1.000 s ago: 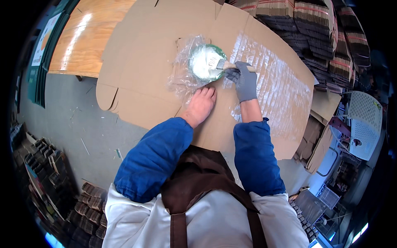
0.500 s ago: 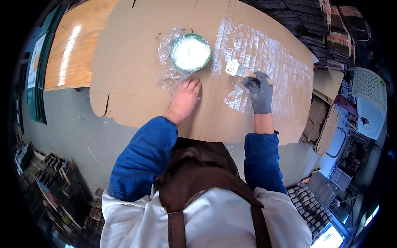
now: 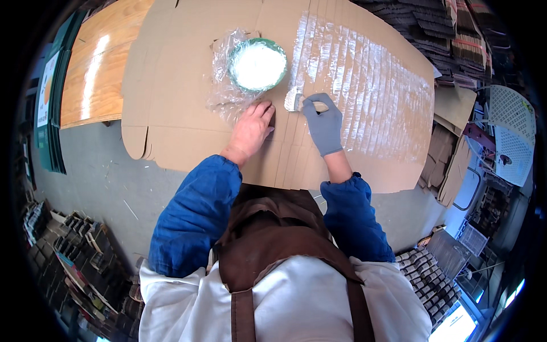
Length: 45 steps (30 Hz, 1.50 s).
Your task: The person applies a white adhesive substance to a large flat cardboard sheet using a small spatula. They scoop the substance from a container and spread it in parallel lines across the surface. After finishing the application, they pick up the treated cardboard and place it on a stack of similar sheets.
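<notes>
My right hand (image 3: pixel 325 125), in a grey glove, grips a paintbrush (image 3: pixel 294 101) by the handle. White paste coats its bristles, which press on a large brown cardboard sheet (image 3: pixel 176 97) just left of a field of glossy white streaks (image 3: pixel 370 80). Bare and spread low on the cardboard, my left hand (image 3: pixel 249 132) holds nothing. Its fingertips lie by a sheet of crumpled clear plastic film (image 3: pixel 219 94). On that film, beyond my left hand, stands a green bowl (image 3: pixel 256 89) of white paste (image 3: pixel 257 64).
A varnished wooden board (image 3: pixel 97 68) lies at the left, beside upright green panels (image 3: pixel 48 114). Stacked dark sheets (image 3: pixel 427 28) fill the far right, with a white perforated plastic crate (image 3: pixel 510 137) nearer. Dark stacked pieces (image 3: pixel 91 256) stand on the grey floor (image 3: pixel 114 171) at the lower left.
My right hand has moved left and slightly nearer with the brush, bringing its bristles from over the streaked field to the left edge of it. My left hand stays beside the film.
</notes>
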### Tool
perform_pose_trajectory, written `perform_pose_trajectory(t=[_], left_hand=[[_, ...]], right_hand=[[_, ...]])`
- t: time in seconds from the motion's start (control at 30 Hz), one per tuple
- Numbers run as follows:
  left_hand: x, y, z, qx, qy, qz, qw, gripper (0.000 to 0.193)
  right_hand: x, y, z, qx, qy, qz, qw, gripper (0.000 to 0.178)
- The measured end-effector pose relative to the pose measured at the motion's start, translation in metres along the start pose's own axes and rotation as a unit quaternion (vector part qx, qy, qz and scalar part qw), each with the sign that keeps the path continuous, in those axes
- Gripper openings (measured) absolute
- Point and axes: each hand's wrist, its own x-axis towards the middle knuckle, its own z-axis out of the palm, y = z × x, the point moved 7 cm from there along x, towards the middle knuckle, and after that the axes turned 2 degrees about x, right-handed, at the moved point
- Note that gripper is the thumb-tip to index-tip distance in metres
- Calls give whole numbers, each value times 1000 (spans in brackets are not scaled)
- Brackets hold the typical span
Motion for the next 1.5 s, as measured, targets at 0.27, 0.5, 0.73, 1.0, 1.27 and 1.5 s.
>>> perform_pose_trajectory(t=[0.27, 0.5, 0.73, 1.0, 1.27, 1.5], left_hand=[[-1, 2, -3, 21, 5, 5, 1000, 55], [-1, -1, -1, 16, 16, 9, 1000, 54], [-2, -2, -5, -9, 35, 5, 999, 56], [-1, -9, -2, -9, 1, 20, 1000, 57], [1, -12, -1, 13, -28, 35, 999, 60], [0, -12, -2, 18, -37, 42, 998, 61]], right_hand=[[23, -18, 10, -51, 22, -55, 997, 15], [21, -21, 12, -92, 3, -35, 995, 17], [-6, -35, 11, -133, -4, -51, 990, 11], [-27, -39, 7, -91, 11, -79, 993, 11], [-51, -38, 4, -99, 11, -99, 990, 9], [-59, -32, 4, -148, -11, -71, 986, 11]])
